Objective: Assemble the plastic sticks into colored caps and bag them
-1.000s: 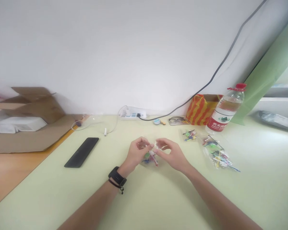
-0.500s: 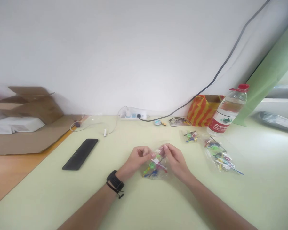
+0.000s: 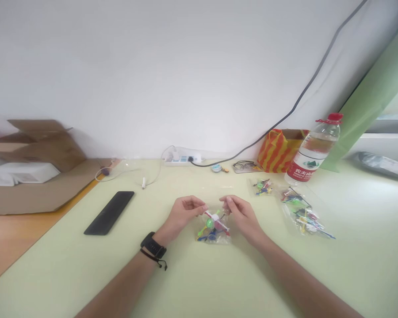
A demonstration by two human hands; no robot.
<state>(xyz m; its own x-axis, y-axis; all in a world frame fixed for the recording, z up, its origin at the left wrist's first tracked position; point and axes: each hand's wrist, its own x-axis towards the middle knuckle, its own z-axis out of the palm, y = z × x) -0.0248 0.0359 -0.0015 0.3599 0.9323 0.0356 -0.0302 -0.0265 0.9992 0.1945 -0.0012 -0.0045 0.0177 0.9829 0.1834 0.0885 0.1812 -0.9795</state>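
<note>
A clear plastic bag [image 3: 213, 229] with small coloured plastic pieces in it, green, white, pink, blue and yellow, hangs or rests between my two hands over the table. At its upper left edge, my left hand [image 3: 187, 217] pinches the plastic between thumb and forefinger; the wrist wears a black watch [image 3: 153, 245]. My right hand [image 3: 241, 215] pinches the bag's upper right edge. The fingers of both hands are closed. Whether the bag's bottom touches the table I cannot tell.
More clear bags of coloured pieces [image 3: 305, 214] lie to the right, beneath a large water bottle [image 3: 313, 150] and a striped bag [image 3: 275, 151]. A black flat case [image 3: 109, 213] lies left. At the wall are a power strip [image 3: 182, 159] and glasses [image 3: 245, 165]; a cardboard box [image 3: 53, 145] stands far left.
My hands have moved apart, spreading the top of the bag between them. My left hand has shifted slightly left and up.
</note>
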